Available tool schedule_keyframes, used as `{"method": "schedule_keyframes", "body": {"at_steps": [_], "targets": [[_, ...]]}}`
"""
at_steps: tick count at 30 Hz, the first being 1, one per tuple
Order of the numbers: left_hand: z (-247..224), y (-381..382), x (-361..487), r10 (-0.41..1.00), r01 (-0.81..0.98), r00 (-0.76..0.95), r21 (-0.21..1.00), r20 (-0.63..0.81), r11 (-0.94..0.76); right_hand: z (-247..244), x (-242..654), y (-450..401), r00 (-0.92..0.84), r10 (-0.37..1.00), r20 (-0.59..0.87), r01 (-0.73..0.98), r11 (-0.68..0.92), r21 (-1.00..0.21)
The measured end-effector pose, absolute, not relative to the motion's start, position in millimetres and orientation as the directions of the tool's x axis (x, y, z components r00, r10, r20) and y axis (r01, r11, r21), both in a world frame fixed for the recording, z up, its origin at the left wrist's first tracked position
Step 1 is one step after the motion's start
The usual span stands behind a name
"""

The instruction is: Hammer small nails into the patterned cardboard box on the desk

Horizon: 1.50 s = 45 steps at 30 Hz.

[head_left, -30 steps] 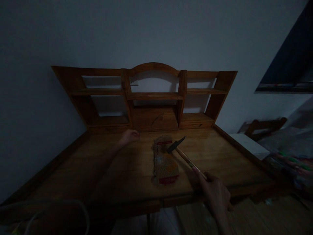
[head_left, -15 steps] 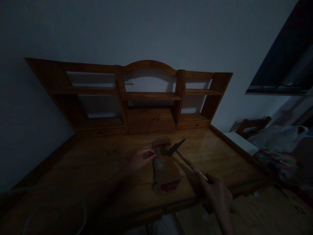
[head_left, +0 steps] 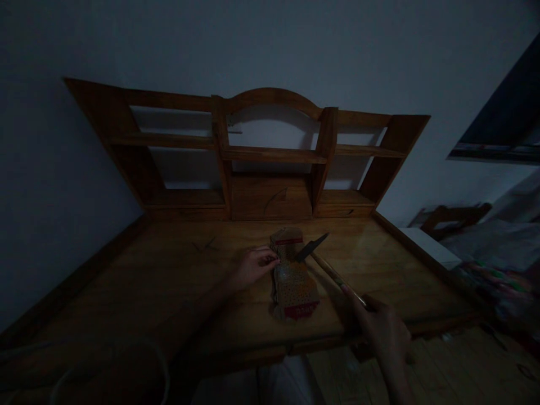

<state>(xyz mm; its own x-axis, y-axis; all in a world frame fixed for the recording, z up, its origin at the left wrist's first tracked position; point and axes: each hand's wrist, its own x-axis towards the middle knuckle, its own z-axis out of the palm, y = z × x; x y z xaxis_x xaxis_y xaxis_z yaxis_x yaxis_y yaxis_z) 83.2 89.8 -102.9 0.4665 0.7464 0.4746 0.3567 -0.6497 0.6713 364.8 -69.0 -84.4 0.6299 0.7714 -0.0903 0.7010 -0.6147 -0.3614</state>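
Observation:
In my right hand (head_left: 383, 325) is a hammer (head_left: 328, 270), gripped near the end of its long wooden handle. Its dark head, pointed at one end, is over the right side of a worn piece of cardboard (head_left: 300, 284) with red bands and many small holes. Whether the head touches the cardboard I cannot tell. My left hand (head_left: 254, 266) is at the cardboard's left edge, thumb and forefinger pinched together. What lies between those fingertips is too small and dark to make out.
The cardboard lies on a wooden desk (head_left: 169, 281) in dim light. A shelf unit (head_left: 274, 154) stands along its back. Thin dark pieces (head_left: 205, 243) lie left of my hand. Beyond the right edge are a white surface (head_left: 430, 247), a chair back (head_left: 458, 216) and plastic bags (head_left: 498, 244).
The whole view has shifted, so the desk and shelf appear farther right and slightly higher. Both hands, the hammer and the cardboard keep nearly the same places relative to each other.

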Motion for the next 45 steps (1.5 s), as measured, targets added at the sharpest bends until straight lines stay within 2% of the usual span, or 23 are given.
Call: {"method": "schedule_keyframes", "body": {"at_steps": [16,24,38,42,45], "targets": [[-106.5,91.4,83.8,0.704,0.307,0.508,0.659,0.497,-0.686,-91.0,370.1,-72.0,0.600,0.798,-0.051,0.734,-0.575,-0.360],[-106.7,94.5,80.4,0.709,0.344,0.519,0.642,0.478,-0.685,-87.0,367.4,-68.8,0.624,0.775,-0.094,0.718,-0.617,-0.322],[-109.8,95.4,81.8,0.736,0.381,0.501,0.647,0.456,-0.660,-89.8,367.0,-68.4,0.634,0.768,-0.090,0.711,-0.625,-0.323],[-107.3,94.2,81.9,0.728,0.365,0.501,0.648,0.469,-0.669,-83.4,367.8,-66.4,0.644,0.765,-0.017,0.717,-0.611,-0.336],[-104.0,92.2,81.9,0.719,0.357,0.514,0.645,0.469,-0.676,-70.2,364.5,-65.7,0.628,0.772,0.097,0.762,-0.584,-0.280]]}}
